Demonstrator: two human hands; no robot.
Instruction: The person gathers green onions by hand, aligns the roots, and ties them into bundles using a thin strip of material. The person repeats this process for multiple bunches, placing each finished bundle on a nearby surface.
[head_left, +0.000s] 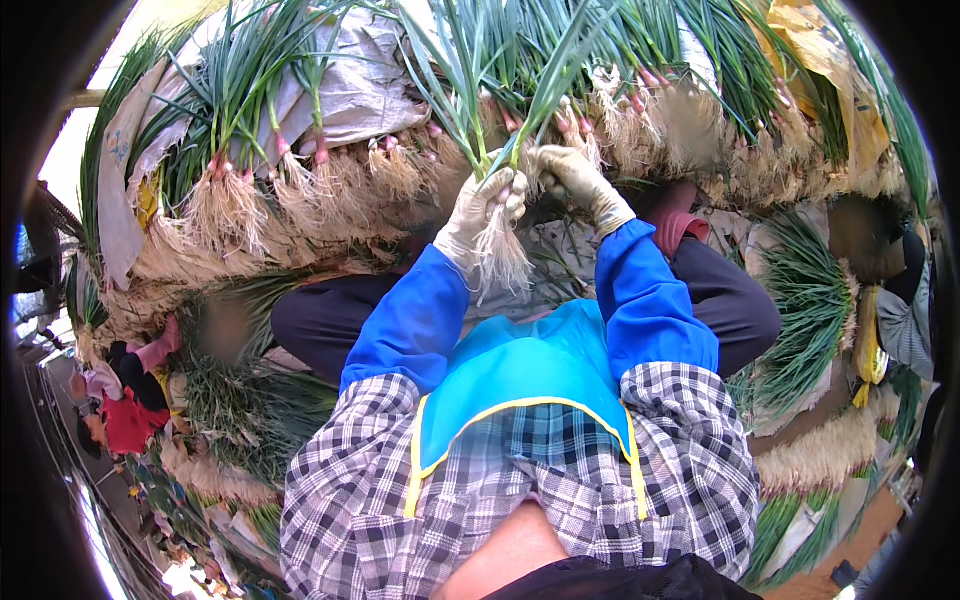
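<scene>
My left hand (484, 214), in a pale glove, is closed around the lower stems of a bunch of green allium plants (501, 255), with leaves fanning up and pale roots hanging below the fist. Close to its right, my right hand (574, 184), also gloved, has its fingers curled near the leaf bases; whether it grips a stem or some roots cannot be told. Just beyond both hands lies a long heap of the same plants (225, 202), with pinkish bulbs and stringy roots towards me.
White woven sacking (367, 82) and a yellow sack (832, 82) lie among the heap. Loose greens (232, 390) are at my left, and a fanned pile of greens (806, 300) at my right. My bent legs flank the work area. A person in red (135, 420) is at the far left.
</scene>
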